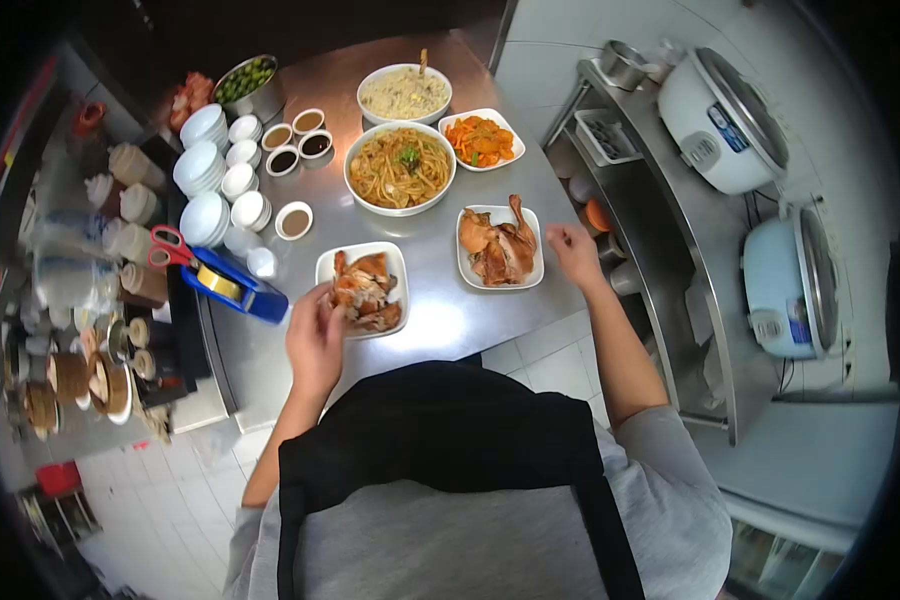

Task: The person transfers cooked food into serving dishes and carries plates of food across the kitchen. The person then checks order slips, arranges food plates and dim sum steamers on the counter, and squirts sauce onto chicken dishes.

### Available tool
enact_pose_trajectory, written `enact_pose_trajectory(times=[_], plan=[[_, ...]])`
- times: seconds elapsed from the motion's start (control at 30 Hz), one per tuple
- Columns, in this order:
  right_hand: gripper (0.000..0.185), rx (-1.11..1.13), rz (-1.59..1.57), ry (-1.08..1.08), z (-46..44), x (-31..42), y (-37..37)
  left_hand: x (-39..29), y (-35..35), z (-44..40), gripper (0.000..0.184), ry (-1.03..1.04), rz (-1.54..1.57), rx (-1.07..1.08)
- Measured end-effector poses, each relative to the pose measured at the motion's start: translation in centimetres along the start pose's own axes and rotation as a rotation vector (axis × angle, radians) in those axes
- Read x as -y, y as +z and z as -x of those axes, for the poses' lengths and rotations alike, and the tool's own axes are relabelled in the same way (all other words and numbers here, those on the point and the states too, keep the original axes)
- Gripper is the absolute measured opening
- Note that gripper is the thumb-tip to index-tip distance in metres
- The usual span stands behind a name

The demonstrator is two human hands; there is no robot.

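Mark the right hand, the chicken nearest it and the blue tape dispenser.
Right hand [574, 253], head view: middle of the hand.
Chicken [501, 250], head view: middle of the meat.
Blue tape dispenser [261, 301], head view: on its casing.

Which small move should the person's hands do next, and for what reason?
Probably the right hand should take the rim of the right-side square plate: this hand seems empty and is just beside that plate, while the left hand reaches over the edge of the left-side square plate, at the meat.
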State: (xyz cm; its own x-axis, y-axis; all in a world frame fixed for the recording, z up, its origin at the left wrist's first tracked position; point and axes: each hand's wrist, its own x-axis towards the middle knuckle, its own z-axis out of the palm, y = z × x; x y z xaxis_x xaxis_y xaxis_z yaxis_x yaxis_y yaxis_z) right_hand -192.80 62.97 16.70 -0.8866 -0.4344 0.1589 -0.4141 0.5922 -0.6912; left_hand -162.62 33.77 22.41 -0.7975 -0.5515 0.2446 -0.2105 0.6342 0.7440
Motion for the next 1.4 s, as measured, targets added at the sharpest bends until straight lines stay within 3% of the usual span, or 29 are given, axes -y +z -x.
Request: enact_pose_trajectory(times=[0.17,0.23,0.33,0.43,0.53,0.63,0.83,1.03,1.4], plan=[[0.022,0.254,0.22,-0.073,-6.2,0.4,1.3,-8.4,10.1,-7.5,0.048,0.413,-0.197,0.194],[0.021,0.297,0.289,-0.106,-6.7,0.9,2.0,-8.2,14.5,-9.9,0.042,0.555,-0.416,0.301],[0.019,0.299,0.248,-0.206,-6.8,1.7,2.4,-8.6,17.7,-12.3,0.033,0.626,-0.586,0.493],[0.015,0.234,0.335,-0.39,-6.5,2.7,1.6,-8.5,18.6,-13.2,0.027,0.66,-0.659,0.542],[0.017,0.435,0.339,-0.353,-7.7,2.3,1.7,-8.1,18.5,-13.4,0.025,0.651,-0.669,0.555],[0.016,0.48,0.169,-0.304,-9.0,1.7,2.0,-7.7,18.8,-13.7,0.025,0.716,-0.651,0.514],[0.018,0.585,-0.014,-0.567,-10.5,-0.3,3.0,-6.4,17.6,-14.2,0.039,0.697,-0.53,0.523],[0.021,0.725,-0.006,-0.397,-11.5,1.2,2.9,-5.8,16.8,-13.9,0.05,0.676,-0.357,0.537],[0.022,0.48,-0.137,-0.624,-10.0,-1.2,3.6,-4.4,17.3,-10.7,0.054,0.366,-0.118,0.333]])
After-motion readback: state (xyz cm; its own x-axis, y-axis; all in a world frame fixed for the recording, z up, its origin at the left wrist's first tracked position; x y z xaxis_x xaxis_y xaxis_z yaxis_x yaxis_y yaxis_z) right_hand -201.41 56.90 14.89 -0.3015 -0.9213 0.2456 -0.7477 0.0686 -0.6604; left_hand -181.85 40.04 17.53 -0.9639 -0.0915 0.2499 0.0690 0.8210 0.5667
